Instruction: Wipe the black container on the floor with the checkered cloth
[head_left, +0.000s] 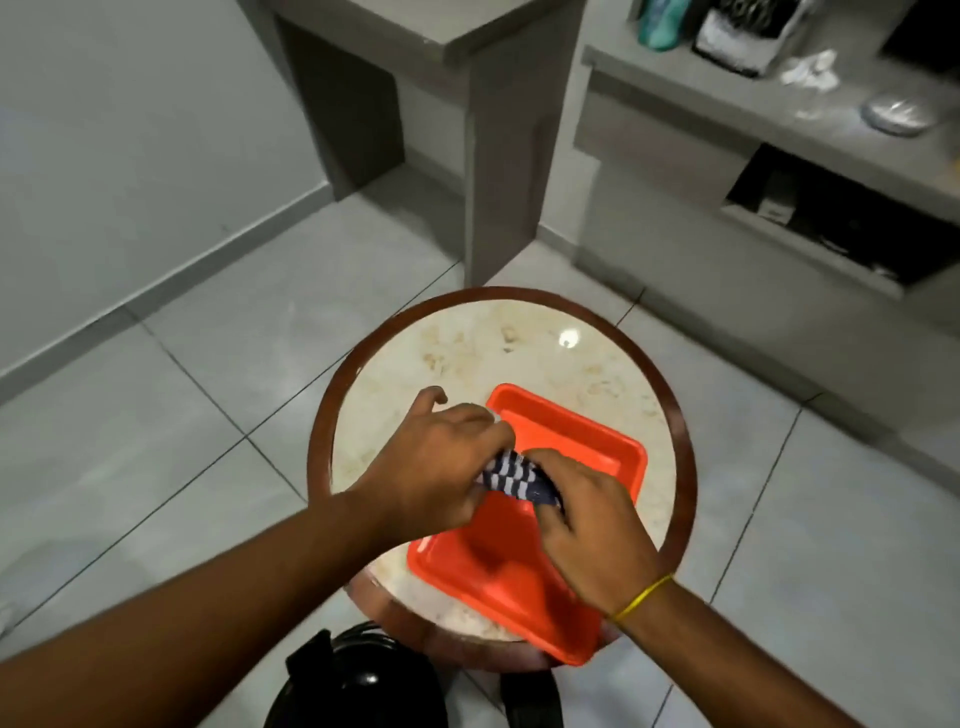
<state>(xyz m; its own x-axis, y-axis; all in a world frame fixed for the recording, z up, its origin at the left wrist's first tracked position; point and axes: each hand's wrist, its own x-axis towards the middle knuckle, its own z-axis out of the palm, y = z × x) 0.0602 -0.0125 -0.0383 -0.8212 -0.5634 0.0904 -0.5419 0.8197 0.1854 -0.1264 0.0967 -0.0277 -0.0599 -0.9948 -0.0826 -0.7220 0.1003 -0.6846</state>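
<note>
Black container: on the floor at the near edge of view, just below the round bench, partly cut off.
Round bench: marble top, brown rim, centre of view.
Orange tray: lies on the bench's near right.
Hands: left hand and right hand meet above the tray.
Checkered cloth: bunched between them, fingers of both closed on it.
Advice: gather a firm pad, then reach down to the container.

Both hands bunch checkered cloth over orange tray.

Left hand and right hand close together, fingers clenched.
</note>
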